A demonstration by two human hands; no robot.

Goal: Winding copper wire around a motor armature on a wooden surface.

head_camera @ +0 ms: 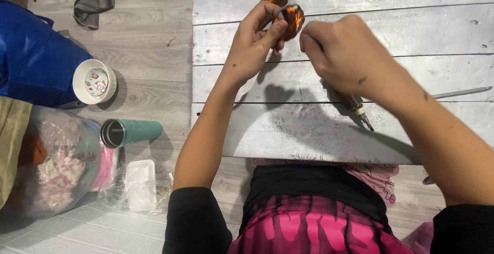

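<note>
Two hands meet near the top centre of the frame, above a grey plank desk. The left hand has its grip closed around a copper-wire coil on a grey core. The right hand pinches at the coil's edge, fingers curled; whether it grips wire cannot be told. A small metal tool lies beneath it.
</note>
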